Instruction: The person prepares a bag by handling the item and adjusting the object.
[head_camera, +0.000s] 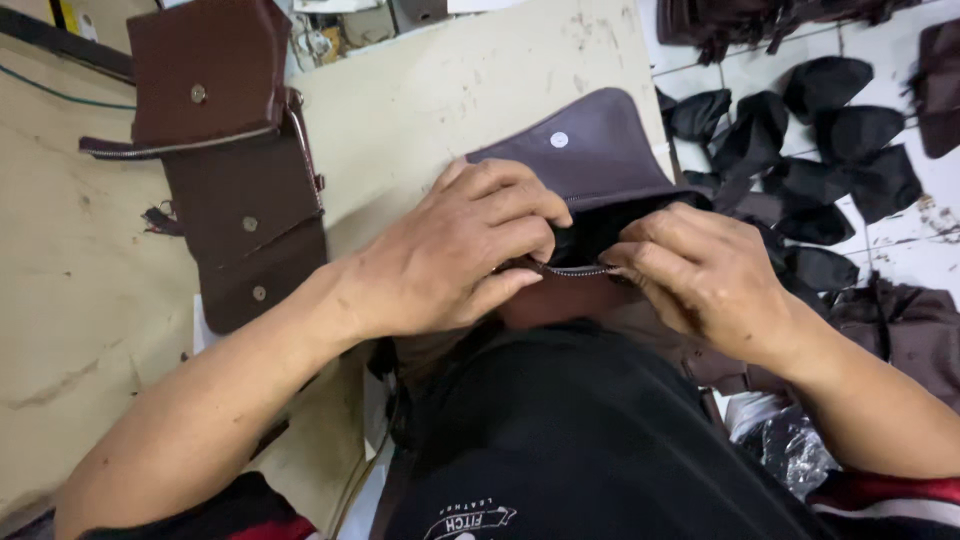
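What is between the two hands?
In the head view, a short stretch of zipper on the brown bag runs between the left hand and right hand.

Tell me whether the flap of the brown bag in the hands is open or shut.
Open. The brown bag's flap lies folded back, snap side up, and dark lining shows at the mouth where the left hand and right hand pinch the zipper.

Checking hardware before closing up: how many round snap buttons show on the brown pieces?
4: one on the held flap, three on the stacked pieces, top, middle, bottom. Others may be hidden.
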